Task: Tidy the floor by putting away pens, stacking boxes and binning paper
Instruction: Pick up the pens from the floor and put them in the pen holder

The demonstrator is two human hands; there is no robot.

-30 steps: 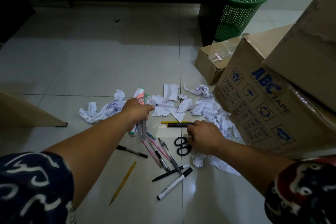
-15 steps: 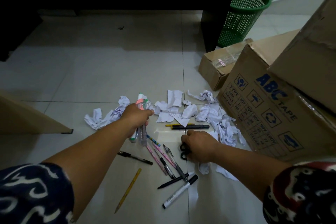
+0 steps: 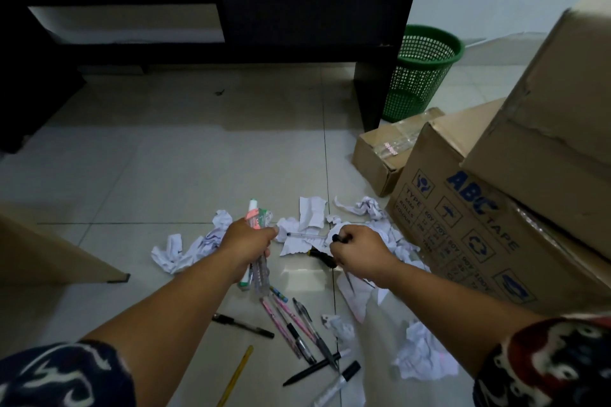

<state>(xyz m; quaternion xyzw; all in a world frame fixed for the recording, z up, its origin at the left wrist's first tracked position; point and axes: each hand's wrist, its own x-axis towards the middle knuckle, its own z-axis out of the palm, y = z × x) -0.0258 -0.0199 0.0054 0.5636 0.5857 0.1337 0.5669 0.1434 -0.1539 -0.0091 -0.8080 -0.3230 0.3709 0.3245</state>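
The left hand (image 3: pixel 248 239) is clenched around a bundle of pens and markers (image 3: pixel 257 225), the tips sticking out above the fist and the barrels hanging below it; the exact number in the bundle cannot be told. The right hand (image 3: pixel 358 249) is curled round a pair of black-handled scissors (image 3: pixel 337 238), with one handle loop showing above the fist and the blades poking out under the wrist.

On the pale tiled floor (image 3: pixel 165 168) below the two hands lie about eight loose writing tools: a black pen (image 3: pixel 243 325), a yellow pencil (image 3: pixel 236 373), two pink pens (image 3: pixel 281 320), a dark clicker pen (image 3: pixel 314 330), a small blue-tipped one, a black pen (image 3: pixel 310 370) and a white marker with a black cap (image 3: pixel 337 383). One clear pen (image 3: pixel 305 235) lies between the hands on the paper, and a yellow-and-black pen (image 3: pixel 319 254) lies just beside the right hand.

Crumpled white paper (image 3: pixel 178 251) is scattered in roughly eight pieces around and beyond the hands. Three brown cardboard boxes stand on the right: a small one (image 3: pixel 377 155), a printed tape box (image 3: pixel 463 225) and a large one (image 3: pixel 555 109) resting on it. One green mesh plastic bin (image 3: pixel 420 69) stands well beyond them beside the dark desk (image 3: pixel 314 3).
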